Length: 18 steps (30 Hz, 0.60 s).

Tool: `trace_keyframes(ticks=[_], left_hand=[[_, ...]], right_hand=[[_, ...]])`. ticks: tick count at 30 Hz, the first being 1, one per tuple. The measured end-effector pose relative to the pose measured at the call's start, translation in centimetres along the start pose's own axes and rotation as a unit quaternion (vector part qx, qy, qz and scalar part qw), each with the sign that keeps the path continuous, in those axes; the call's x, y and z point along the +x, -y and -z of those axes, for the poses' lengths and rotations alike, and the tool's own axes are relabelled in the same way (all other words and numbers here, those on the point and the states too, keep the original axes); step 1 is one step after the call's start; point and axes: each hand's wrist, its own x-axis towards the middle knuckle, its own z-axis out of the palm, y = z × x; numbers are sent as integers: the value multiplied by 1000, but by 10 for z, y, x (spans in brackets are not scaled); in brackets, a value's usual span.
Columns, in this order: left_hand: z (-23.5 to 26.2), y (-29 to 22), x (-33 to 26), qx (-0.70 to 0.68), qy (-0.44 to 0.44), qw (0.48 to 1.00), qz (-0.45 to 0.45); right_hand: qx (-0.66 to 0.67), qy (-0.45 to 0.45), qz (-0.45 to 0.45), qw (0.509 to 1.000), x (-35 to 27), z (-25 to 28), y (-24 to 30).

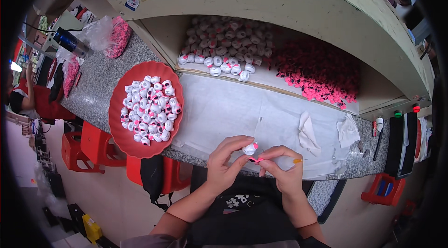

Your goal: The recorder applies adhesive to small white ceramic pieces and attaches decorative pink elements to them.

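Above the near edge of the worktop, my left hand [223, 166] pinches a small white rounded piece [250, 148] with pink spots, like a tiny toy head. Close beside it, the thumb and forefinger of my right hand [285, 173] are closed on a small pink and black piece [255, 159]. A thin tool with an orange middle and a fine tip [298, 160] sticks out from the right hand's fingers; the rest of it is hidden. The pink piece is just below the white one, near the left fingertips; whether they touch I cannot tell.
White sheeting [224, 108] covers the worktop. At left stands a red scalloped bowl [114, 103] of white-and-pink pieces. Ahead, a beige shelf housing [261, 3] overhangs piled white pieces [228, 42] and pink pieces [322, 80]. Two crumpled cloths [308, 133] lie at right.
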Motion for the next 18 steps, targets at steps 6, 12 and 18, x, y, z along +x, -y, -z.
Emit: trace_keyframes(ticks=[6, 12, 18], left_hand=[[-2, -7, 3, 91, 11, 995, -50], [0, -8, 3, 88, 11, 994, -57], [1, -6, 1, 21, 11, 998, -55]], right_hand=[[-20, -16, -35, 999, 1, 2, 3], [-9, -18, -29, 999, 5, 1, 0], [-41, -16, -5, 999, 4, -1, -2]])
